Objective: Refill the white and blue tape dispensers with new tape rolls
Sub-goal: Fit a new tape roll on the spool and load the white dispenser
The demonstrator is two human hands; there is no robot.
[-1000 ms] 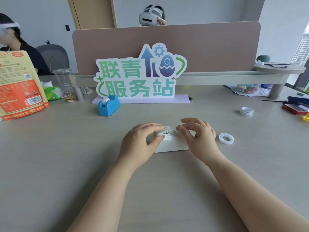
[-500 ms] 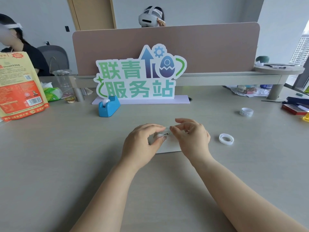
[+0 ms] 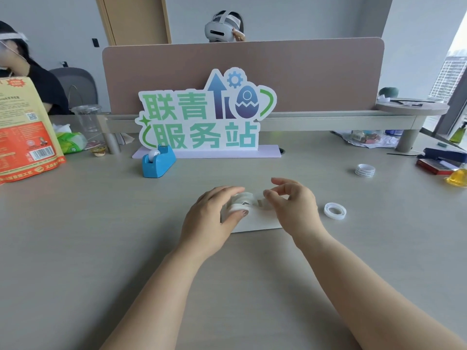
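Where the grey desk [image 3: 101, 248] fills most of the view, we see a pink screen [image 3: 316, 77] along its far edge and a green-lettered sign [image 3: 202, 127] standing before it, with an orange bag [image 3: 22, 137] upright at far left. Near the middle, both hands meet over the white dispenser [image 3: 255, 223], which sits flat on the desk close to us. The left hand [image 3: 209, 223] curls over the dispenser's top, fingers and thumb gripping the roll [image 3: 242, 199] seated there. The right hand [image 3: 295, 208] is just beside it, forefinger and thumb closed in a pinch on a white bit [image 3: 260, 201] next to the roll; whether that is the tape's end or part of the dispenser we cannot tell. The blue dispenser [image 3: 158, 164] stands well apart at the sign's left foot, a white round piece showing in its top. Far to the right lies a small stack of rolls [image 3: 365, 170], and a loose roll [image 3: 334, 210] lies flat just right of the right hand, untouched
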